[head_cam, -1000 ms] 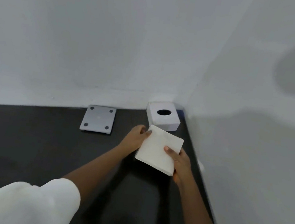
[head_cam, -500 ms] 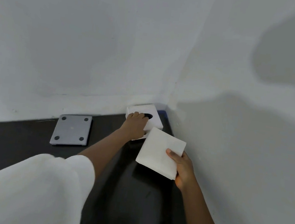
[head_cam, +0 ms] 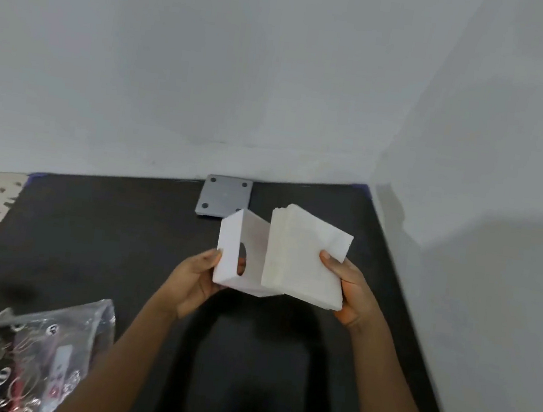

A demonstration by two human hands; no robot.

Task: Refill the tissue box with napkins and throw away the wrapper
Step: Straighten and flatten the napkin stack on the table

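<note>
My left hand [head_cam: 198, 275] holds the white tissue box [head_cam: 240, 253] lifted off the dark table and tipped on its side, its oval hole facing left toward my fingers. My right hand [head_cam: 347, 285] grips a thick stack of white napkins [head_cam: 301, 257] held upright just right of the box, touching its open side. The clear printed plastic wrapper [head_cam: 39, 355] lies crumpled on the table at the lower left, away from both hands.
A grey square base plate [head_cam: 225, 196] with round feet lies upside down against the back wall. The dark table [head_cam: 105, 236] sits in a corner, with white walls behind and to the right. A patterned floor shows at far left.
My left hand took the tissue box from the corner, lifted it and turned it on its side next to the napkin stack. The view shifted left, bringing the wrapper into sight.
</note>
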